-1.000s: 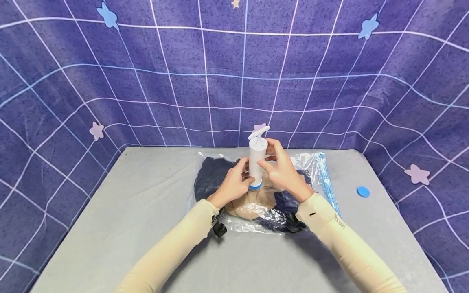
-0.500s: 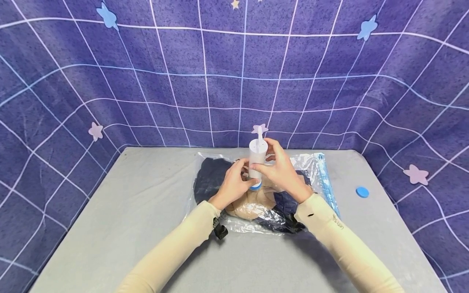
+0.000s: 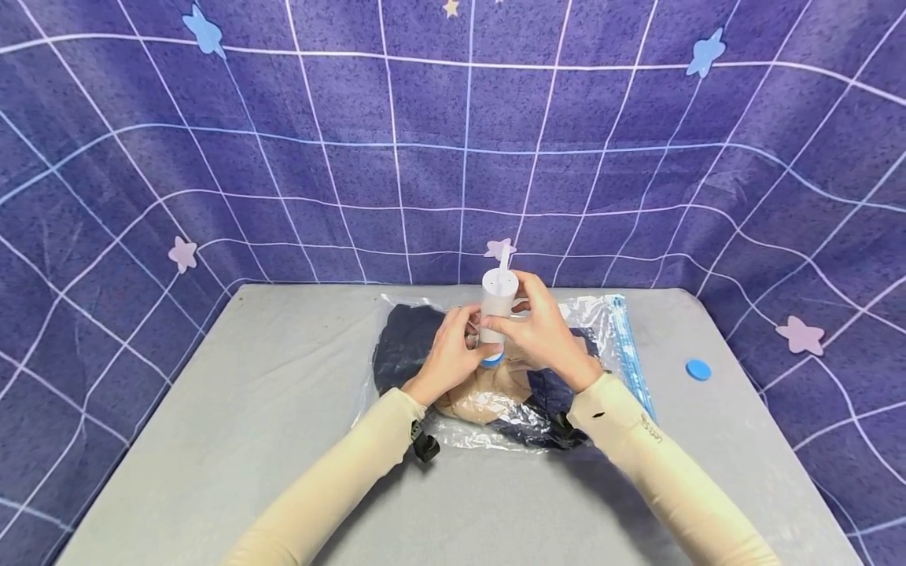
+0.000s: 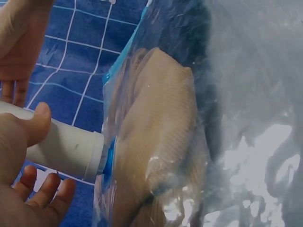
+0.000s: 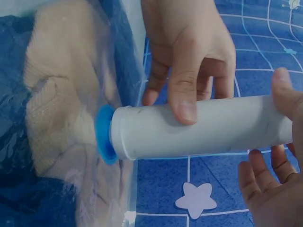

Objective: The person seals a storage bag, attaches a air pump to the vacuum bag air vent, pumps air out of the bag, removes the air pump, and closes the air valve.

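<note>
A white hand pump (image 3: 497, 313) stands upright on the blue valve (image 3: 493, 360) of a clear vacuum bag (image 3: 587, 314) that lies on the grey table (image 3: 248, 409). Folded dark blue clothing (image 3: 403, 338) and a tan garment (image 3: 484, 397) lie inside the bag. My left hand (image 3: 469, 332) grips the pump's lower barrel from the left. My right hand (image 3: 515, 314) wraps the upper barrel from the right. In the right wrist view the pump (image 5: 199, 127) meets the valve (image 5: 104, 135), with the left hand's thumb across it. In the left wrist view the pump (image 4: 61, 146) presses on the tan garment (image 4: 156, 142).
A loose round blue cap (image 3: 697, 369) lies on the table to the right of the bag. The bag's blue zip strip (image 3: 632, 358) runs along its right edge. A purple grid-patterned cloth (image 3: 453, 141) with stars walls in the back and both sides.
The pump's top handle has turned from crosswise to edge-on and sits slightly lower. Both hands have closed in more tightly around the barrel; the left hand has shifted up a little.
</note>
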{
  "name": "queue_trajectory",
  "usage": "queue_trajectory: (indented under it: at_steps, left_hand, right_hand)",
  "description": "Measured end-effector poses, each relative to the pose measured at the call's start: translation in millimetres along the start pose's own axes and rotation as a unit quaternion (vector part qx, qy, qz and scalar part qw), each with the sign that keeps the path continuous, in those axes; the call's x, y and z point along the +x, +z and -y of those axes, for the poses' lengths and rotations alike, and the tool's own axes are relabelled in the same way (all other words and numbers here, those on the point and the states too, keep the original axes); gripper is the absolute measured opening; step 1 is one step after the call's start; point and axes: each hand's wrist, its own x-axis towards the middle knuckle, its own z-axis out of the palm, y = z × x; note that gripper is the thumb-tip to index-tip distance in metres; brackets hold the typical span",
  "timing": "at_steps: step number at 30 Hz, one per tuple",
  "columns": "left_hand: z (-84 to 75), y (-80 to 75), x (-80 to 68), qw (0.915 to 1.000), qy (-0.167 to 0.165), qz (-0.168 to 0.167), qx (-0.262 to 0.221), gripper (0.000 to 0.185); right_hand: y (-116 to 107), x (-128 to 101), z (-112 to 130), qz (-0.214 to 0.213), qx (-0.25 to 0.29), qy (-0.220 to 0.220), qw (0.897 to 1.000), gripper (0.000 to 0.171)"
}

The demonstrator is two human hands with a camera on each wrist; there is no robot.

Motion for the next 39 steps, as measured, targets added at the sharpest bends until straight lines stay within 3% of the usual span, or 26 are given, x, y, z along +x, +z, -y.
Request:
queue_trajectory:
  at_steps: [10,19,23,31,39]
  left_hand:
    - [-1.7,-7.2,1.9,0.9982,-0.003,0.028,-0.053,0.066]
    - [-7.1,-0.2,-1.3,0.9987,-0.015,0.007,-0.049,0.075]
    - [-10.6,2.4,-2.4,0.9988,-0.031,-0.006,-0.038,0.075]
    - [-6.6,-0.7,-2.8,0.9982,-0.021,0.003,-0.056,0.062]
    - [-2.2,-0.8,-5.2,0.9984,-0.014,0.003,-0.055,0.064]
  right_hand:
    - [-6.2,-3.1,-1.8,0.047,0.064,-0.029,0.996,0.068]
    - [-2.2,-0.9,-1.4,0.015,0.032,0.012,0.999,0.066]
    - [-1.2,-2.8,-2.0,0.02,0.015,0.027,0.999,0.068]
    - [-5.2,-6.3,-3.2,0.05,0.069,0.0,0.996,0.06]
    - [0.7,-3.2,-3.8,0.02,0.071,0.031,0.997,0.061]
